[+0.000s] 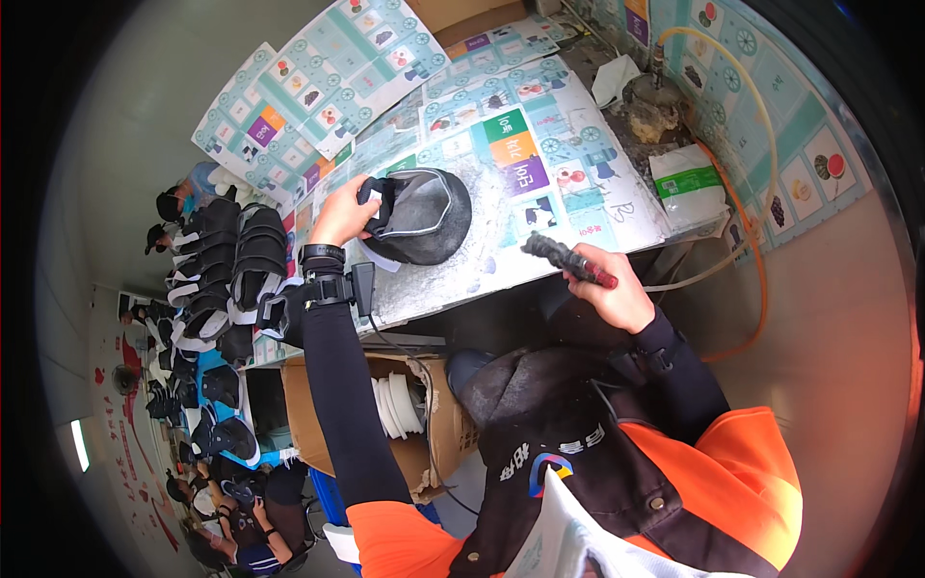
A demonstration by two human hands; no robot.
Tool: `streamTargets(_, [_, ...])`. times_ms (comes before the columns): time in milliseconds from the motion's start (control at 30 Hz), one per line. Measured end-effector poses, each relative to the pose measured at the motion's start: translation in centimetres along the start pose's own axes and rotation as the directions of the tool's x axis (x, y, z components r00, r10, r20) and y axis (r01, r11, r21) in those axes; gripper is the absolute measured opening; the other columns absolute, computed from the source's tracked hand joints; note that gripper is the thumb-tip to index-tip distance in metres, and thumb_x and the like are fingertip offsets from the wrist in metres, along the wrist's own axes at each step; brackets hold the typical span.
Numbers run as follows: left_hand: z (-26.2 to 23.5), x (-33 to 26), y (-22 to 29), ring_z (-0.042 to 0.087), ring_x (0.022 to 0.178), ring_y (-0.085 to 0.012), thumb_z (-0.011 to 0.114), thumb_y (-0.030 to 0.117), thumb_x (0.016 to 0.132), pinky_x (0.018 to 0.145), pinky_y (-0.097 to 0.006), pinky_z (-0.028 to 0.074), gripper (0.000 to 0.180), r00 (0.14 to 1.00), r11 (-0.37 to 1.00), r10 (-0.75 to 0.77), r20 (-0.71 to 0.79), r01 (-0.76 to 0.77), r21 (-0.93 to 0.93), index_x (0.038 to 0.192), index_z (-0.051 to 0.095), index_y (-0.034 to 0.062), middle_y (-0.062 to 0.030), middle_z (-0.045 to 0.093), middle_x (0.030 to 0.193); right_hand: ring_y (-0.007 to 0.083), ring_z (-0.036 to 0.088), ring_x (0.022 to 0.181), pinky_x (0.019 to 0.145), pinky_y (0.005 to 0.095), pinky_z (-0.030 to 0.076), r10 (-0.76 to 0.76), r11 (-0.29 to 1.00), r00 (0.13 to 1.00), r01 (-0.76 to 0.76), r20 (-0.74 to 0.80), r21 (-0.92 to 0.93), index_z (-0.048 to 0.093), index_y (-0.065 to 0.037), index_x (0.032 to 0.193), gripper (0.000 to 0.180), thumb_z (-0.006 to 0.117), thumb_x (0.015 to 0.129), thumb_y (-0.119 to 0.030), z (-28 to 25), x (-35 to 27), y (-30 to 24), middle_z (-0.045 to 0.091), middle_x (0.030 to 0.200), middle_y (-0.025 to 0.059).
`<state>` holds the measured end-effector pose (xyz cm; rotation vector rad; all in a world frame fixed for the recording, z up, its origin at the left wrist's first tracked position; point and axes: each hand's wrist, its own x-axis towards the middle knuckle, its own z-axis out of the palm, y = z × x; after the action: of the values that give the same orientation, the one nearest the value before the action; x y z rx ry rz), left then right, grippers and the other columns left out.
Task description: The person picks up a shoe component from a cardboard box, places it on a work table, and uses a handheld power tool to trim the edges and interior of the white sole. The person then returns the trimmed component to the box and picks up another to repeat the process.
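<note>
Black cap-like piece: laid near the frame's centre on the paper-covered bench, its left edge gripped by the left hand, apparently for steadiness.
Dark tool: gripped by the closed right hand, right of centre, apart from the piece.
Cardboard box: white nested pieces held inside, lower centre-left.

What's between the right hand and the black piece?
Head view: the dark tool jutting from the right hand, then just smudged, printed tabletop up to the black piece.
</note>
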<state>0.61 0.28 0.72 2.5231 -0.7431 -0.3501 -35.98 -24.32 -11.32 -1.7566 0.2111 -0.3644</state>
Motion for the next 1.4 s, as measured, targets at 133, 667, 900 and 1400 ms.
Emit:
streamTargets(133, [-1.5, -0.6, 1.3, 0.079, 0.088, -0.0319, 0.07, 0.01, 0.095, 0.065, -0.042, 0.065, 0.04, 1.0, 0.997, -0.007, 0.028, 0.005, 0.074, 0.135, 0.066, 0.0092, -0.0195, 0.077, 0.103, 0.0261, 0.069, 0.076, 0.076, 0.0366, 0.054, -0.027, 0.999, 0.982, 0.019, 0.188, 0.042, 0.068, 0.0, 0.1, 0.017, 0.068, 0.083, -0.002, -0.5, 0.0, -0.1, 0.072, 0.085, 0.0126])
streamTargets(667, [-1.6, 1.0, 1.8, 0.069, 0.11, -0.0401, 0.074, 0.014, 0.096, 0.093, -0.047, 0.054, 0.033, 0.923, 0.762, 0.362, 0.135, -0.376, 0.528, 0.129, 0.07, 0.0172, -0.0172, 0.075, 0.113, 0.044, 0.068, 0.082, 0.072, 0.0438, 0.052, -0.206, 0.976, 0.963, 0.216, 0.175, -0.038, 0.065, -0.001, 0.102, 0.021, 0.07, 0.082, -0.003, 0.9, 0.0, -3.3, 0.066, 0.083, 0.0206])
streamTargets(900, [-1.5, 0.6, 1.9, 0.069, 0.113, -0.0392, 0.074, 0.015, 0.094, 0.095, -0.048, 0.054, 0.033, 0.938, 0.798, 0.326, 0.119, -0.341, 0.497, 0.127, 0.072, 0.0192, -0.0139, 0.076, 0.118, 0.0404, 0.069, 0.079, 0.071, 0.0435, 0.053, -0.152, 0.985, 0.967, 0.166, 0.202, -0.054, 0.065, 0.001, 0.097, 0.016, 0.069, 0.082, -0.001, 1.5, 0.0, -2.7, 0.068, 0.082, 0.0184])
streamTargets(1400, [-3.8, -0.9, 3.8, 0.07, 0.109, -0.0369, 0.071, 0.007, 0.095, 0.092, -0.042, 0.055, 0.031, 0.844, 0.768, 0.521, 0.128, -0.529, 0.361, 0.124, 0.074, 0.0163, -0.0133, 0.075, 0.116, 0.0179, 0.068, 0.071, 0.066, 0.0327, 0.053, 0.077, 0.96, 0.984, -0.116, 0.158, 0.254, 0.067, -0.002, 0.101, 0.02, 0.065, 0.082, 0.0, 0.1, 2.2, -3.5, 0.071, 0.083, 0.0076])
